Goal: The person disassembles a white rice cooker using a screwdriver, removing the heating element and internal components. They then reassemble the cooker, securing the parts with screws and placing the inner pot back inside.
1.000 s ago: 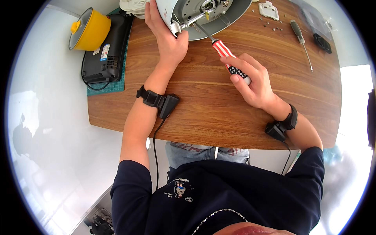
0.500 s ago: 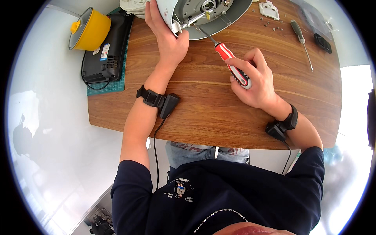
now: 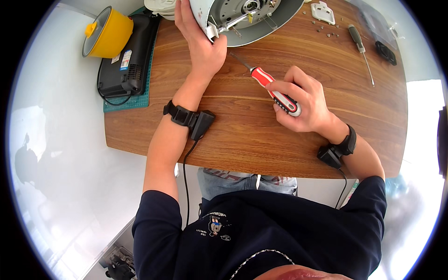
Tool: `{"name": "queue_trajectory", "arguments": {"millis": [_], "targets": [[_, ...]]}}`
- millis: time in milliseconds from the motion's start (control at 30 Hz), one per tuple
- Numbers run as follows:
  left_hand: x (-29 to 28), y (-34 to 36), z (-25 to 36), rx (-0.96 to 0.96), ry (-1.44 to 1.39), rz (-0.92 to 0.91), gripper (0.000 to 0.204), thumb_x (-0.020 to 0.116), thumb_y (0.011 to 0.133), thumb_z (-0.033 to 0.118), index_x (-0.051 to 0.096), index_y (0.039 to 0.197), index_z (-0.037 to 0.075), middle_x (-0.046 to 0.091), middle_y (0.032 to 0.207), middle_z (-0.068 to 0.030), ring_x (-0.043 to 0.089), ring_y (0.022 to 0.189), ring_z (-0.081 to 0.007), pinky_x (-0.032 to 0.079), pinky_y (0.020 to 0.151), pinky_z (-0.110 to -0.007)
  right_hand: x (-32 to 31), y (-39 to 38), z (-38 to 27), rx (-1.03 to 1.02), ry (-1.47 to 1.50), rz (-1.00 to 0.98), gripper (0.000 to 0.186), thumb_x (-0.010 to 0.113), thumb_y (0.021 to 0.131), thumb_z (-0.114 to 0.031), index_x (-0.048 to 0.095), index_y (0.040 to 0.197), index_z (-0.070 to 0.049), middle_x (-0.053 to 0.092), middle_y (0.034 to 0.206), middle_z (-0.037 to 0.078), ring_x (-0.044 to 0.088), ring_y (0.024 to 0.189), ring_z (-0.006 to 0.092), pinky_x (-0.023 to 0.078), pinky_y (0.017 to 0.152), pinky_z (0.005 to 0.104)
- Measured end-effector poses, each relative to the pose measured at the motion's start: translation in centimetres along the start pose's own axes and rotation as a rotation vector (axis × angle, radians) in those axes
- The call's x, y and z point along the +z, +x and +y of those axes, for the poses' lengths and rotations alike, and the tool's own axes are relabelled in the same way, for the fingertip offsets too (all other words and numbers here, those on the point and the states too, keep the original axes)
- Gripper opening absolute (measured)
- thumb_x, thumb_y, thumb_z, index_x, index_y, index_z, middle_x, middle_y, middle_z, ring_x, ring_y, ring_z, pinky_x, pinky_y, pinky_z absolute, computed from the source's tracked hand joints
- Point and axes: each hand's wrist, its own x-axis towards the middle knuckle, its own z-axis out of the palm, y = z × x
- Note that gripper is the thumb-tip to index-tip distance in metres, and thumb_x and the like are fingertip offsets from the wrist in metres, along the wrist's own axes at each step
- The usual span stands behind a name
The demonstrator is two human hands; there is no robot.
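Note:
A round pale appliance housing (image 3: 266,33) lies tipped at the far edge of the view, its open side showing a metal plate, a rod and brackets. My left hand (image 3: 206,53) grips its left rim, thumb by a white bracket (image 3: 212,31); some fingertips are out of view. In my right hand (image 3: 305,100) is a screwdriver (image 3: 262,77) with a red, white and black handle. Its shaft points up and left, with the tip just below the housing's rim and right of my left hand, apart from the housing.
Several small screws (image 3: 328,35) lie beside a white plastic plate (image 3: 323,13). A second screwdriver (image 3: 358,39) and a black oval part (image 3: 385,52) are at the right. On the left, a yellow pot (image 3: 112,35) and a black appliance (image 3: 123,74) rest on a green mat (image 3: 140,101).
The screwdriver's tip has come out of the housing, down and left, as my right hand drew slightly back. My left hand stays on the rim.

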Motion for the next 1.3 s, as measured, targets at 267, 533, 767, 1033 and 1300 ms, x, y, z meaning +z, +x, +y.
{"name": "queue_trajectory", "arguments": {"millis": [267, 533, 767, 1033, 1300], "targets": [[0.3, -0.1, -0.2, 0.009, -0.004, 0.021, 0.092, 0.06, 0.084, -0.006, 0.012, 0.162, -0.003, 0.019, 0.164, -0.026, 0.019, 0.151, -0.0467, 0.015, 0.124, -0.053, 0.4, 0.1, 0.1, 0.066, -0.091, -0.125, 0.048, 0.078, 0.072, -0.006, 0.075, 0.118, -0.022, 0.052, 0.092, 0.004, 0.056, 0.074, 0.0211, 0.049, 0.064, 0.0367], [0.0, 0.1, 0.1, 0.01, -0.007, 0.002, 0.092, 0.059, 0.083, -0.006, 0.012, 0.162, -0.002, 0.018, 0.164, -0.0262, 0.018, 0.151, -0.0469, 0.015, 0.124, -0.054, 0.6, 0.4, 0.4, 0.135, -0.148, -0.15, 0.054, 0.081, 0.078, -0.013, 0.068, 0.13, -0.02, 0.055, 0.096, 0.007, 0.06, 0.085, 0.0257, 0.052, 0.076, 0.0398], [0.2, -0.1, -0.1, 0.003, -0.012, 0.016, 0.092, 0.059, 0.084, -0.005, 0.012, 0.162, -0.002, 0.018, 0.164, -0.0262, 0.019, 0.151, -0.0472, 0.016, 0.123, -0.054, 0.3, 0.8, -0.2, 0.176, -0.148, -0.14, 0.063, 0.086, 0.076, -0.025, 0.064, 0.135, -0.018, 0.058, 0.1, 0.008, 0.061, 0.091, 0.0275, 0.053, 0.082, 0.0409], [0.0, 0.0, 0.4, -0.029, 0.039, 0.014, 0.091, 0.06, 0.083, -0.004, 0.015, 0.162, -0.003, 0.021, 0.163, -0.0277, 0.02, 0.15, -0.0489, 0.016, 0.123, -0.056, -0.4, 1.9, 0.4, 0.234, -0.017, 0.098, 0.028, 0.081, 0.084, -0.012, 0.073, 0.111, -0.008, 0.066, 0.092, 0.006, 0.065, 0.082, 0.0224, 0.055, 0.072, 0.0334], [0.0, 0.0, 0.4, -0.089, -0.077, 0.038, 0.094, 0.056, 0.077, -0.005, 0.015, 0.162, 0.0, 0.02, 0.162, -0.0257, 0.023, 0.15, -0.0452, 0.02, 0.123, -0.052, 1.5, 6.9, 2.1, 0.714, 0.31, 0.024, 0.02, 0.072, 0.095, -0.017, 0.076, 0.108, -0.002, 0.073, 0.081, 0.005, 0.067, 0.069, 0.0112, 0.054, 0.063, 0.0286]]}}
